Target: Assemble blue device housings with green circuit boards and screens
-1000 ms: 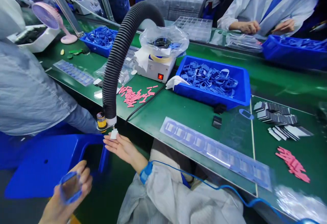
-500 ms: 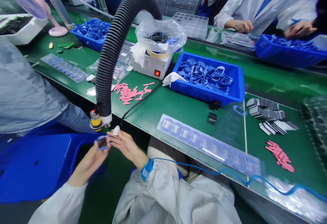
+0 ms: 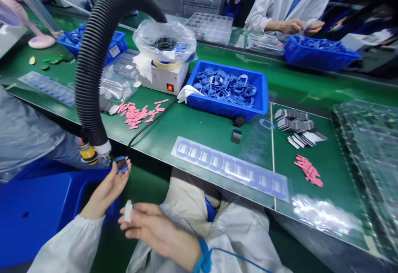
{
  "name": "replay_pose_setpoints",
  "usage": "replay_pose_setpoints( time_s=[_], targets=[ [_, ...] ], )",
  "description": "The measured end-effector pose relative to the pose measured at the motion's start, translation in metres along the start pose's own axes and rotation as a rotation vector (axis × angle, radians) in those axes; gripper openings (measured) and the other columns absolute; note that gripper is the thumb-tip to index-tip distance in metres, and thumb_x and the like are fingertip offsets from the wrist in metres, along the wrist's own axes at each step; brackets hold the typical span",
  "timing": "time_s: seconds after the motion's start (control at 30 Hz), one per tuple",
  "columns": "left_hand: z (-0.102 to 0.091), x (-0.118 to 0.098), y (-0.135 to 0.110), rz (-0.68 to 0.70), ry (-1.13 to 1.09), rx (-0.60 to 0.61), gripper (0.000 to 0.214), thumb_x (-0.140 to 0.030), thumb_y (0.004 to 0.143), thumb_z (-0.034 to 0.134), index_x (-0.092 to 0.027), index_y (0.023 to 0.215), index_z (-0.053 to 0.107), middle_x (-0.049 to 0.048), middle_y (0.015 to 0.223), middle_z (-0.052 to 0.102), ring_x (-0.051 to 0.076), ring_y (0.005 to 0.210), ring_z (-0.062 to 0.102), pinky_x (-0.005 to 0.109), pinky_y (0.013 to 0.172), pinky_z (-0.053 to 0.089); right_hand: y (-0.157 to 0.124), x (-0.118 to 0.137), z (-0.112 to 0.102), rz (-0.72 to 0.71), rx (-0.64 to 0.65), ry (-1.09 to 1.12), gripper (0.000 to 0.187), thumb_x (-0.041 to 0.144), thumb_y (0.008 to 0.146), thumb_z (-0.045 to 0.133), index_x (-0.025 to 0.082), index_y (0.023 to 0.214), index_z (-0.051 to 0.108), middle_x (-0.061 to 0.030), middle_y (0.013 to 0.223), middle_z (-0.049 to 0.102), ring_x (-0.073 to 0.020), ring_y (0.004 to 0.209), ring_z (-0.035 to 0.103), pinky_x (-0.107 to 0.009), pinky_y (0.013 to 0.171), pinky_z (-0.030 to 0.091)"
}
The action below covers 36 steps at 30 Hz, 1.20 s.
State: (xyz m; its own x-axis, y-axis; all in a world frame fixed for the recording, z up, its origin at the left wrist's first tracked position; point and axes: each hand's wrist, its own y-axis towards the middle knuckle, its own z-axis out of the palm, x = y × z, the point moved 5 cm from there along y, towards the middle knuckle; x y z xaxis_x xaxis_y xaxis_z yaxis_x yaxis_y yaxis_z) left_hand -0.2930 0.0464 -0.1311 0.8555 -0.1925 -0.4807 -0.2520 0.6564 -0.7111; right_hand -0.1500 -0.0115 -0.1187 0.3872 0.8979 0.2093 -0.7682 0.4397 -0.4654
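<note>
- your left sleeve (image 3: 66, 246): white fabric, loose cut, creased along the forearm, ending at the wrist.
- your left hand (image 3: 107, 191) and right hand (image 3: 161, 228): both bare.
- your wristband (image 3: 203, 257): bright blue, fitted around the right wrist.
- your cord (image 3: 241, 259): thin, blue, leading off from the wristband.
- your coat (image 3: 244, 223): white, loose, with broad folds over the lap.
- your trousers (image 3: 183, 190): pale beige, wrinkled, partly covered by the coat.

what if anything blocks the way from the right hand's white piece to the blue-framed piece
Nothing visible except part of the left hand, which holds the blue-framed piece. The black hose ends left of it, off the line to the white piece.
</note>
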Motion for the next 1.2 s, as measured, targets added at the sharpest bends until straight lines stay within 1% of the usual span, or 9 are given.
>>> replay_pose_setpoints(
  time_s=[0.13,0.27,0.33,0.4,0.57,0.7,0.83,1.07,1.2],
  targets=[
    [0.008,0.013,-0.012,-0.026,-0.011,0.021,0.043,-0.026,0.1,0.022,-0.017,0.12,0.058,0.0077,0.082,0.077,0.015,0.073,0.074,0.017,0.061,0.06,-0.051,0.024,0.001,-0.044,0.052,0.02,0.052,0.04,0.053,0.086,0.011,0.093,0.07,-0.0081,0.088,0.07,-0.0136,0.075,0.067,-0.022,0.067,0.048],
    [0.022,0.036,-0.041,-0.069,0.069,0.137,0.037,-0.024,0.098,0.032,-0.019,0.099,0.069,0.0063,0.086,0.077,0.015,0.077,0.074,0.019,0.064,0.06,-0.095,0.067,-0.017,-0.292,0.007,0.081,0.051,0.045,0.054,0.085,0.018,0.092,0.063,-0.0033,0.078,0.071,-0.0115,0.064,0.065,-0.02,0.059,0.047],
    [0.042,0.061,-0.061,-0.14,0.168,0.288,0.018,-0.021,0.089,0.055,-0.019,0.094,0.072,0.0054,0.087,0.077,0.017,0.079,0.073,0.021,0.067,0.06,-0.119,0.089,-0.027,-0.434,-0.032,0.096,0.052,0.047,0.055,0.084,0.022,0.093,0.058,-0.0007,0.071,0.069,-0.0107,0.057,0.062,-0.02,0.056,0.046],
    [0.068,0.091,-0.083,-0.205,0.235,0.431,0.022,-0.025,0.075,0.074,-0.02,0.096,0.073,0.0049,0.088,0.076,0.019,0.08,0.072,0.024,0.069,0.059,-0.142,0.109,-0.032,-0.563,-0.057,0.057,0.051,0.051,0.059,0.081,0.024,0.094,0.055,0.0017,0.065,0.064,-0.0097,0.052,0.056,-0.02,0.052,0.044],
    [0.137,0.15,-0.132,-0.278,0.233,0.723,0.026,-0.037,0.076,0.071,-0.021,0.096,0.073,0.0045,0.087,0.074,0.015,0.08,0.068,0.019,0.066,0.054,-0.186,0.143,-0.03,-0.825,-0.096,-0.168,0.035,0.06,0.075,0.061,0.028,0.083,0.05,0.0058,0.052,0.043,-0.0091,0.038,0.033,-0.019,0.038,0.031],
    [0.168,0.174,-0.151,-0.325,0.217,0.823,0.026,-0.038,0.078,0.068,-0.024,0.101,0.071,0.0016,0.092,0.074,0.013,0.085,0.068,0.018,0.069,0.052,-0.202,0.152,-0.033,-0.925,-0.137,-0.207,0.032,0.059,0.08,0.055,0.028,0.08,0.051,0.0073,0.051,0.034,-0.0086,0.035,0.019,-0.019,0.033,0.022],
    [0.182,0.191,-0.157,-0.342,0.246,0.845,0.026,-0.04,0.076,0.069,-0.027,0.1,0.071,-0.0003,0.091,0.075,0.012,0.086,0.069,0.017,0.074,0.051,-0.21,0.153,-0.042,-0.96,-0.153,-0.169,0.031,0.056,0.081,0.057,0.025,0.074,0.058,0.005,0.049,0.041,-0.0084,0.036,0.028,-0.019,0.033,0.024],
    [0.195,0.202,-0.162,-0.285,0.288,0.844,0.025,-0.037,0.076,0.071,-0.027,0.099,0.071,-0.0006,0.093,0.076,0.012,0.087,0.069,0.019,0.078,0.051,-0.227,0.153,-0.06,-0.975,-0.186,0.005,0.025,0.049,0.08,0.064,0.026,0.087,0.07,0.0004,0.059,0.064,-0.0081,0.047,0.056,-0.017,0.047,0.048],
    [0.197,0.204,-0.161,-0.258,0.302,0.837,0.026,-0.036,0.075,0.072,-0.026,0.099,0.071,0.0,0.095,0.076,0.012,0.088,0.069,0.02,0.079,0.052,-0.251,0.157,-0.067,-1.163,-0.436,-0.261,0.023,0.045,0.082,0.064,0.027,0.095,0.07,-0.002,0.072,0.072,-0.0131,0.062,0.067,-0.021,0.055,0.056]
  ],
)
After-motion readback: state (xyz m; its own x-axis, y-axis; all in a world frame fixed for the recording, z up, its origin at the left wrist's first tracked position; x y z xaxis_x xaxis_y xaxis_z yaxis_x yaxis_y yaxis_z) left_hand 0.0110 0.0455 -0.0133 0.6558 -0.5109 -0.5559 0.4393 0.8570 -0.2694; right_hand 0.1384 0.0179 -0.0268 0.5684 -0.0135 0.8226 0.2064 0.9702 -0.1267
